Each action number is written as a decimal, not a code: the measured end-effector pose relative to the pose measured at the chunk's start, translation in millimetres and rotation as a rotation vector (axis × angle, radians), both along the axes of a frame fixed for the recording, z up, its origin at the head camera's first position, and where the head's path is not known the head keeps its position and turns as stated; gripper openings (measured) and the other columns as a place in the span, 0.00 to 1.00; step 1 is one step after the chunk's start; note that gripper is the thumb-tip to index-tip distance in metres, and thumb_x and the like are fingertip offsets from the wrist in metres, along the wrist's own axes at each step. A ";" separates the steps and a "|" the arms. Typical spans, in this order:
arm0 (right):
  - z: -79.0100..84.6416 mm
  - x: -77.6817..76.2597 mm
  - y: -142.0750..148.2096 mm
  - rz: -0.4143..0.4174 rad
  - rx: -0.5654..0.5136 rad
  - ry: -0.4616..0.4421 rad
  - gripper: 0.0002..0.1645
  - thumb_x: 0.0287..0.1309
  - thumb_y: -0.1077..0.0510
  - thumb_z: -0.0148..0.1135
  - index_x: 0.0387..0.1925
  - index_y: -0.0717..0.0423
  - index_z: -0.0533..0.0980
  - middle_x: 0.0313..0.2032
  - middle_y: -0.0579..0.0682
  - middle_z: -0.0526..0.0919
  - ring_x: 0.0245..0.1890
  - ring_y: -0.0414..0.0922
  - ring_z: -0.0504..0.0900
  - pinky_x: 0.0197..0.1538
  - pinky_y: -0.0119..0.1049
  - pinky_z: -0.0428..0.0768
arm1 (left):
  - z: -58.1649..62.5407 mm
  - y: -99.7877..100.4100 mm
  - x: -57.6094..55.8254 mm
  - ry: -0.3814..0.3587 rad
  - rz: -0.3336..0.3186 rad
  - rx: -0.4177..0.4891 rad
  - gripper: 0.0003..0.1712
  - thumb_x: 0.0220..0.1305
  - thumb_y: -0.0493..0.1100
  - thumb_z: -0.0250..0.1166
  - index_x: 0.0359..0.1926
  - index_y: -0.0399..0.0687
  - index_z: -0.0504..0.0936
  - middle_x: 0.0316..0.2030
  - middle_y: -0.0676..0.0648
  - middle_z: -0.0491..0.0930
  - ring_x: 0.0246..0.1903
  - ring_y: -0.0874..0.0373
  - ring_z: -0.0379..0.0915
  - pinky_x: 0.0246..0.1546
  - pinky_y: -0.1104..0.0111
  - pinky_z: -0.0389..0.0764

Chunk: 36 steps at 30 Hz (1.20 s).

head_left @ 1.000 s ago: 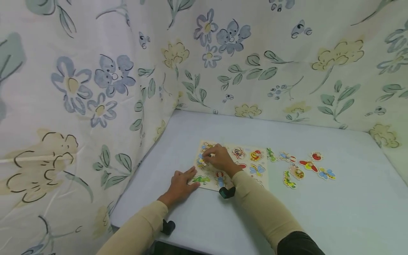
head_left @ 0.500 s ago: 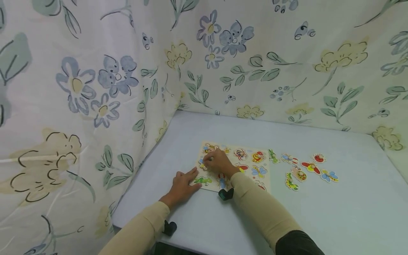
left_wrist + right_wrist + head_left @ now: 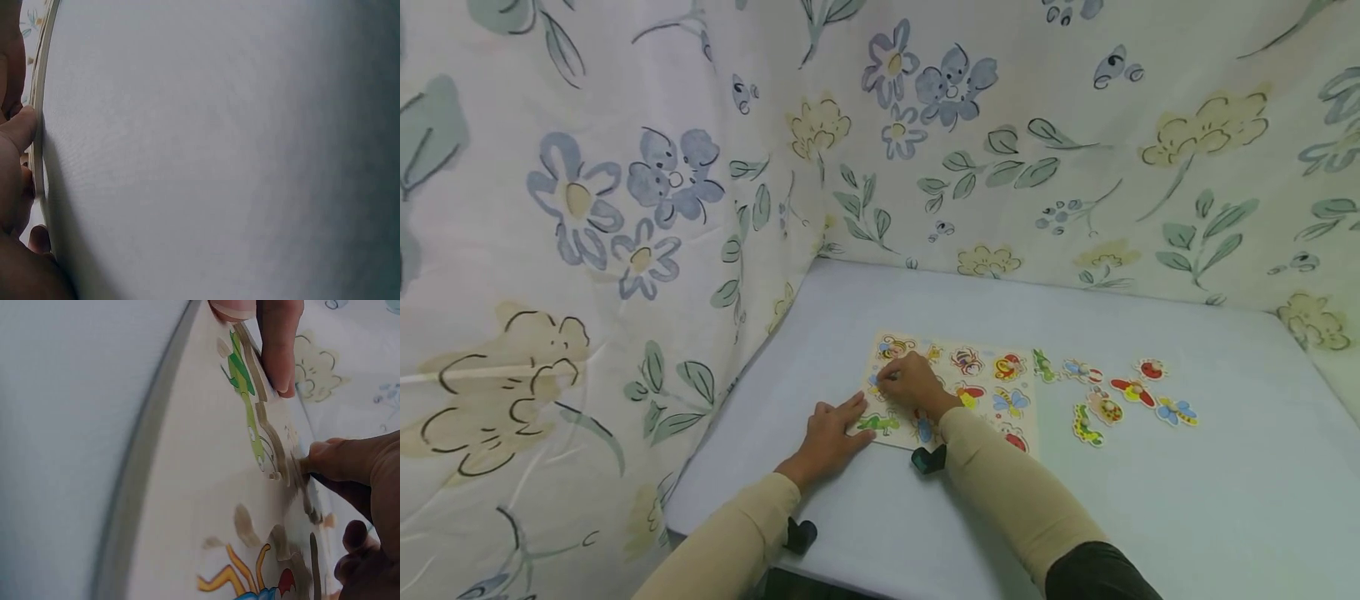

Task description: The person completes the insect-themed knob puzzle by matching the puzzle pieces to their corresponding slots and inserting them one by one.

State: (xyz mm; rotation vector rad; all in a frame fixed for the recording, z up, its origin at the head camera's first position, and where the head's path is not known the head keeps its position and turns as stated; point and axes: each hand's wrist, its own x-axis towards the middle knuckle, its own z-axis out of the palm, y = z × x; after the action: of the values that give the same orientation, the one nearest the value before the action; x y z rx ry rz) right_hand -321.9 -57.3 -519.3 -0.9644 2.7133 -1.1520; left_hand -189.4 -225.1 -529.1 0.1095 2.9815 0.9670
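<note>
A pale wooden insect puzzle board [image 3: 1032,402] lies on the table, showing insect pictures such as a green grasshopper [image 3: 878,423], a spider [image 3: 967,361] and a bee [image 3: 893,347]. My right hand [image 3: 917,385] reaches over its left column, thumb and curled fingers pinching a puzzle piece at the middle row. That piece is mostly hidden by the hand; a bit of blue shows beside the fingertips. In the right wrist view the thumb [image 3: 340,457] is low against the board. My left hand [image 3: 827,440] rests at the board's near left corner, its thumb [image 3: 24,127] against the edge.
Loose insect pieces lie right of the board: a caterpillar [image 3: 1085,427], a ladybug [image 3: 1151,369], a red-winged insect [image 3: 1133,392], a blue-winged one [image 3: 1177,412] and several others. Floral curtains [image 3: 1000,183] hang behind and left of the white table [image 3: 1150,508].
My right hand has settled slightly lower over the left column, and more of the bee shows above it. The left hand stays at the corner. The head view has shifted slightly.
</note>
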 end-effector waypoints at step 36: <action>61.3 20.1 115.7 -0.212 -0.231 0.103 0.13 0.56 0.56 0.70 0.44 0.54 0.85 0.40 0.51 0.85 0.39 0.58 0.74 0.42 0.49 0.71 | -1.8 -1.0 -4.3 -0.036 0.008 -0.025 0.36 0.62 0.57 0.65 0.68 0.51 0.67 0.70 0.61 0.57 0.39 0.57 0.56 0.38 0.62 0.59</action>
State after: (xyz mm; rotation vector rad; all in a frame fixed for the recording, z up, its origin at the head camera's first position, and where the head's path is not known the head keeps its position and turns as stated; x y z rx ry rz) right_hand -301.8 58.4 -458.0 -0.7921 2.8681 -1.5215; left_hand -193.7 -226.2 -530.9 0.0790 2.9626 0.9222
